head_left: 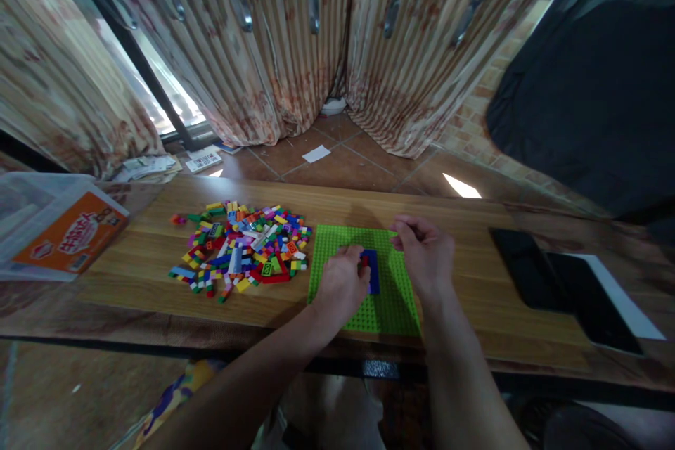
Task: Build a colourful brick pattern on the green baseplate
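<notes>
Left hand [342, 278]: my fingers curled at red brick [364, 262] and blue rectangle [374, 281], on studded green baseplate [395, 313]; grip, cannot tell. Right hand [428, 253]: my fingers drawn together, perhaps on tiny piece. Loose bricks [247, 246]: multicoloured, piled, wood-grain tabletop [469, 323].

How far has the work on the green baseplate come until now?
It looks early. Already done: something blue sits on the green baseplate. In hand: the left hand is at a red piece there; whether the right hand holds anything is unclear. Possibly left: much baseplate is bare, many loose bricks lie beside it.
</notes>
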Demonstrator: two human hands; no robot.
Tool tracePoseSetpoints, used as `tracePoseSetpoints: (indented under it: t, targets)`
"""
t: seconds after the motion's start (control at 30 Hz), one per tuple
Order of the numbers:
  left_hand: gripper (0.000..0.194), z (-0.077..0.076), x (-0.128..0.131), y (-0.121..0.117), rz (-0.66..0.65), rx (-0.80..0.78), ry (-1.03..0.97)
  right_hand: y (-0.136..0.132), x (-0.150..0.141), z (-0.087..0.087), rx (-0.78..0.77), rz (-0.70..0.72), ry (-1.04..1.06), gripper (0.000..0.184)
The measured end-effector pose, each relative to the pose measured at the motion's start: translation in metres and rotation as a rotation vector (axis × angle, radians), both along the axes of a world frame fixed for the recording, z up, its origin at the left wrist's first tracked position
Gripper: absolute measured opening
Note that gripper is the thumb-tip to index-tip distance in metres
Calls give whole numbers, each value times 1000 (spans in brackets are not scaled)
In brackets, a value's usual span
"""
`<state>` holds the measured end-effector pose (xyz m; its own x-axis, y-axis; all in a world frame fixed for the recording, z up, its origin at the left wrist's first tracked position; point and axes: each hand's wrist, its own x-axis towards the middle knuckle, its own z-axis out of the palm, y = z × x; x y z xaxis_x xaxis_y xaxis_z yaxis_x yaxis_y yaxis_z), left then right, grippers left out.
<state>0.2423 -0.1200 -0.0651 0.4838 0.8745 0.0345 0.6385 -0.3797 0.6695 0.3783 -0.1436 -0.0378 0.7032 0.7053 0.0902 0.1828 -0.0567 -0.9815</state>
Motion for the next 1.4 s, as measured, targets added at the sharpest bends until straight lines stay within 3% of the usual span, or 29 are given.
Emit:
tracePoseSetpoints:
  t: [0.17,0.5,0.77,1.0,1.4]
  targets:
    - [26,3,0,2,-18,-114,-68,0,1,-2,-1,6,-6,28]
    - [29,2,-5,9,-98,-126,-94,-1,4,-6,-46,25,-45,29]
    - [26,-2,-2,9,-69,-146,-89,-4,13,-14,-309,160,-387,25]
    - [27,-2,-1,10,-60,-136,-83,-5,8,-21,-488,300,-476,19]
    - [16,0,1,9,-130,-155,-105,-2,12,-33,-455,305,-471,14]
